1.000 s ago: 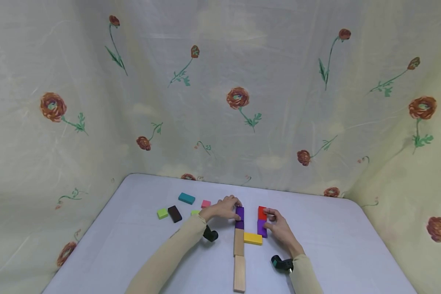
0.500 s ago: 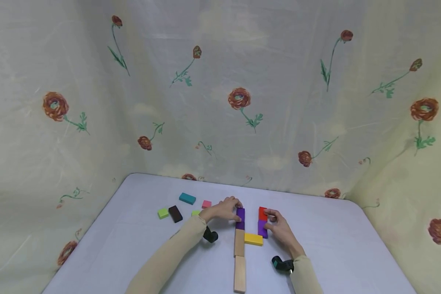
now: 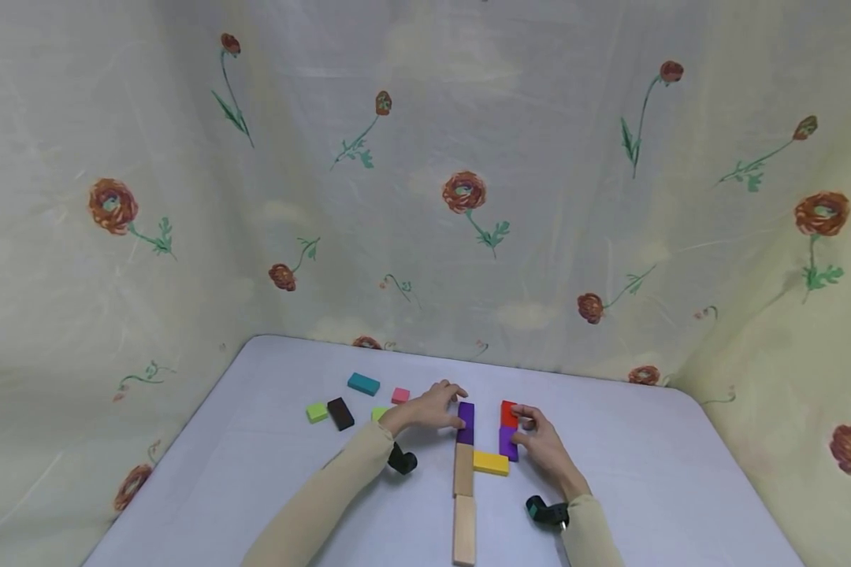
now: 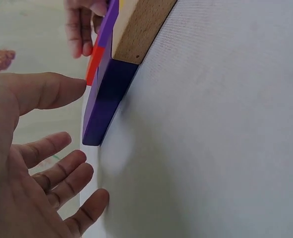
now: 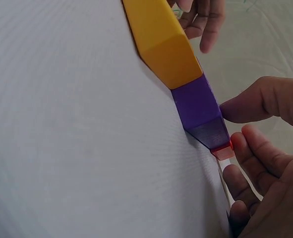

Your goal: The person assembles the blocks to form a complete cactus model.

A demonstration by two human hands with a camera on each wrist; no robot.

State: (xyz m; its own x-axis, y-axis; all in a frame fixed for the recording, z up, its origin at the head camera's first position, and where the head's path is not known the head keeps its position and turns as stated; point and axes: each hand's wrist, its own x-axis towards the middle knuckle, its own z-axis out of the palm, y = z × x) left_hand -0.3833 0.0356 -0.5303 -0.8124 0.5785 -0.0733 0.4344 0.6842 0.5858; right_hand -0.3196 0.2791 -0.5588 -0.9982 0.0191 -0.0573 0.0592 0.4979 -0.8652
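My left hand is spread beside a dark purple block; in the left wrist view its thumb and fingers stand apart from that block. The block lies end to end with two wooden blocks in a row. My right hand rests its thumb on a purple block and its index fingertip at a red block. Those two lie end to end, parallel to the row. A yellow block sits crosswise, touching the upper wooden block.
Left of my left hand lie a teal block, a dark brown block, a pink block and two lime green blocks. A flowered curtain hangs behind and beside the white table.
My left fingers have come off the dark purple block, and the hand has drawn slightly left. My right hand stays at the red and purple blocks.
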